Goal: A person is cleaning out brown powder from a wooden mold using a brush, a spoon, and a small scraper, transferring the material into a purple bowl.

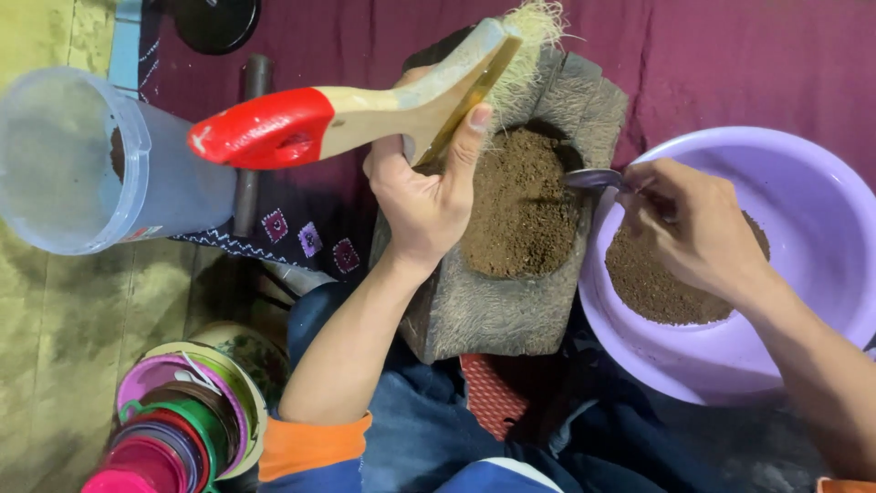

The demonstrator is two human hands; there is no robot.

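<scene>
My left hand (424,196) grips a wide paintbrush (365,110) by its ferrule; its wooden handle with a red tip points left and its pale bristles lie over the far edge of a stone mortar (511,310). The mortar's hollow holds brown ground powder (520,210). My right hand (693,228) holds a metal spoon (598,179) whose bowl reaches over the powder at the mortar's right rim. Under that hand sits a lilac plastic basin (821,201) with a heap of the same brown powder (652,288).
A clear plastic jar (87,164) lies on its side at the left on a yellow-green mat. A stack of coloured lids (178,429) stands at the lower left. A dark round lid (217,23) and maroon cloth (730,55) lie behind the mortar.
</scene>
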